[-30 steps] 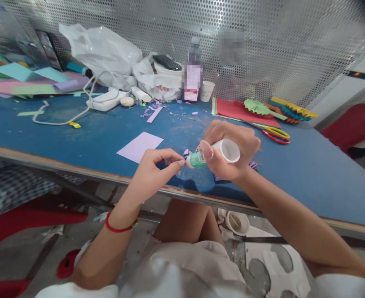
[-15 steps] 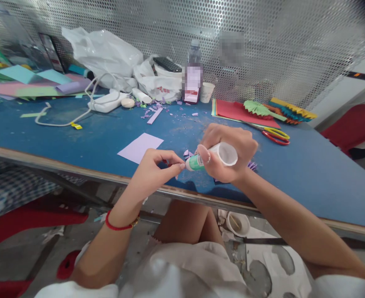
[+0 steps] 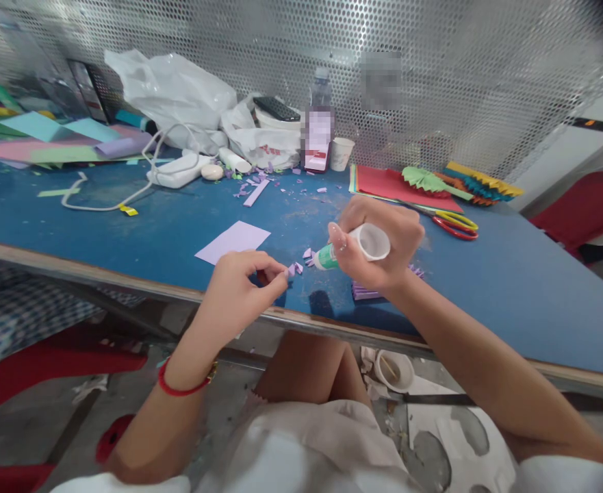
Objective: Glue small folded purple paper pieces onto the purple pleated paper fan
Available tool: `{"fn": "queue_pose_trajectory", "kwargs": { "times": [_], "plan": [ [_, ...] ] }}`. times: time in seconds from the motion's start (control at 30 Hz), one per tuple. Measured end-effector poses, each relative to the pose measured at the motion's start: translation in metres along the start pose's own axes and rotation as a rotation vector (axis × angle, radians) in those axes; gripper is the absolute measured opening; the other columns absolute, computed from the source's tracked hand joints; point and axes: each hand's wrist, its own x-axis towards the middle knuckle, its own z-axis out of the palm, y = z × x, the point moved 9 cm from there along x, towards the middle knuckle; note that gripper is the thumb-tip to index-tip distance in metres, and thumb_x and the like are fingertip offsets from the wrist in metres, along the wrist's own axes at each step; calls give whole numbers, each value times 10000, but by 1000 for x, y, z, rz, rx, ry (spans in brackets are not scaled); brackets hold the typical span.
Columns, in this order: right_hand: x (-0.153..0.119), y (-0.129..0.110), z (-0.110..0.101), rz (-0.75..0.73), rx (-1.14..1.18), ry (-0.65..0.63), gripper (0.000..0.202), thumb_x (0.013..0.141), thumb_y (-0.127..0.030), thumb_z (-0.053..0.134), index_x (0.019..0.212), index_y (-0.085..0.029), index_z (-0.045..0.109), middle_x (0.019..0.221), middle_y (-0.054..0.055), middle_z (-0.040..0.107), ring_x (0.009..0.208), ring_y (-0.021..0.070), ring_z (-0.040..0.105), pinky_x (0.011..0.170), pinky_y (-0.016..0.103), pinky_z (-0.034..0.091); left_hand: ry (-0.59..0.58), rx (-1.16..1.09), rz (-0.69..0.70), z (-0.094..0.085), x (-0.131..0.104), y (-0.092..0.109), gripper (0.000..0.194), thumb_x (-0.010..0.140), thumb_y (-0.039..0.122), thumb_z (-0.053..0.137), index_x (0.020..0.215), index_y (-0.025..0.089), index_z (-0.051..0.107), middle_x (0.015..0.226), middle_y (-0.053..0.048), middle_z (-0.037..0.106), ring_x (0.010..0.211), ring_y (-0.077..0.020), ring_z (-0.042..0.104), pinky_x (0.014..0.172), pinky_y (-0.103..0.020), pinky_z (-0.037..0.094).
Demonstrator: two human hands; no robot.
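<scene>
I have the green-and-white glue tube (image 3: 326,258) slanting near the surface's (image 3: 486,294) front edge, green end aimed left and down, hollow white end up and right. The right hand (image 3: 402,239) wraps it; the left hand (image 3: 239,284) bends, fingertips bunched at purple scraps (image 3: 298,268), grip unclear to me. The label's print is unreadable.

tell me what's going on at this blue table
A person at the blue table has the right grip closed around a green-and-white tube. The left grip is right at some small purple scraps; whether it pinches one is hard to tell. A lilac sheet lies just beyond it, and pleated purple paper is partly hidden by the right grip.
</scene>
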Motion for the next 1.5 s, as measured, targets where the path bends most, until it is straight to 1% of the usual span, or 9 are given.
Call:
{"fn": "queue_pose_trajectory", "kwargs": {
  "times": [0.1,0.2,0.27,0.33,0.53,0.77,1.13,1.27,1.5],
  "plan": [
    [0,0,0,-9,29,10,269,845,-268,619,653,-243,433,538,-35,473,461,107,400,449,270,308,55,379,251,0,-8,20,241,917,273,587,723,195,707,621,0,643,640,-164,567,670,-346,352],
    [-2,-1,2,-26,48,6,259,843,-259,633,656,-233,457,553,-36,480,473,100,392,463,261,307,54,698,560,14,-20,44,254,966,202,531,774,177,696,656,-33,613,698,-204,555,681,-371,351],
    [-2,-2,3,-39,56,1,257,847,-255,639,660,-224,465,552,-44,467,475,90,382,463,253,292,32,811,712,23,-26,54,253,958,152,539,742,171,671,664,-44,586,697,-214,535,674,-374,357],
    [-3,-1,4,-37,54,-7,262,852,-253,638,659,-220,465,546,-50,452,473,84,378,460,250,278,-12,862,778,28,-29,59,215,934,121,572,746,164,668,686,-49,581,703,-220,531,671,-376,364],
    [-4,-1,7,-50,35,-26,269,866,-260,627,659,-222,458,549,-53,444,466,79,372,456,256,291,-139,908,756,27,-33,60,115,915,153,622,850,148,716,743,-66,594,742,-256,555,681,-404,380],
    [-2,8,21,81,68,-119,384,938,-370,596,632,-218,422,551,-48,455,484,79,369,487,253,332,-42,820,714,13,-37,54,250,1008,222,510,977,149,747,717,-54,600,727,-247,535,673,-400,371],
    [-2,20,69,174,119,-388,377,907,-326,597,628,-206,373,566,-78,340,561,72,239,541,246,254,43,684,715,5,-40,49,210,966,231,615,815,166,746,690,-32,599,715,-222,540,675,-389,393],
    [-9,26,73,235,99,-432,393,902,-352,608,630,-206,364,562,-84,322,576,74,224,549,245,251,34,654,715,7,-39,47,201,962,218,614,840,163,763,727,-44,631,734,-228,556,675,-392,400],
    [-13,24,74,221,110,-445,384,912,-321,602,641,-209,354,562,-81,337,571,70,228,553,235,254,56,630,721,7,-39,46,196,960,222,622,847,171,774,761,-45,670,746,-231,577,682,-392,415]
  ]
}}
